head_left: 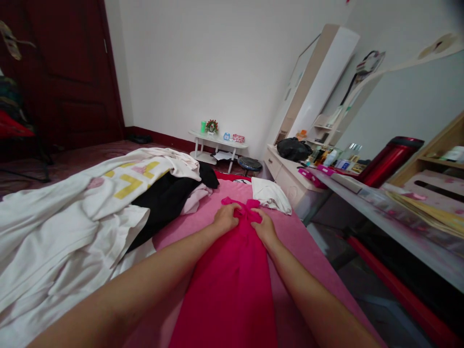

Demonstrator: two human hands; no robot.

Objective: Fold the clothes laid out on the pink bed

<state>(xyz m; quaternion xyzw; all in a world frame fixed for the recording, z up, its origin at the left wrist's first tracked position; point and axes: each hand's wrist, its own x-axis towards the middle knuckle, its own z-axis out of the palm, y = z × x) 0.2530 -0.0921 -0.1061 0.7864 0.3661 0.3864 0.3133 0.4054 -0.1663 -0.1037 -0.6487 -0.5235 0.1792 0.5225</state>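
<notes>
A bright pink garment (235, 285) lies lengthwise on the pink bed cover (308, 270), its near end running out of the bottom of the view. Its kind I cannot tell for sure. At its far end, the fabric is gathered around a collar-like part. My left hand (226, 217) is closed on the left side of that end. On the opposite side, my right hand (264, 227) grips the fabric with bent fingers. Just beyond my right hand rests a folded white cloth (270, 193).
White clothes (83, 212) with a yellow print and a black garment (163, 198) are heaped on the left. To the right stand a cluttered desk (391, 212) with a red thermos (391, 159) and a drawer unit (286, 169). A low white table (217, 140) stands by the wall.
</notes>
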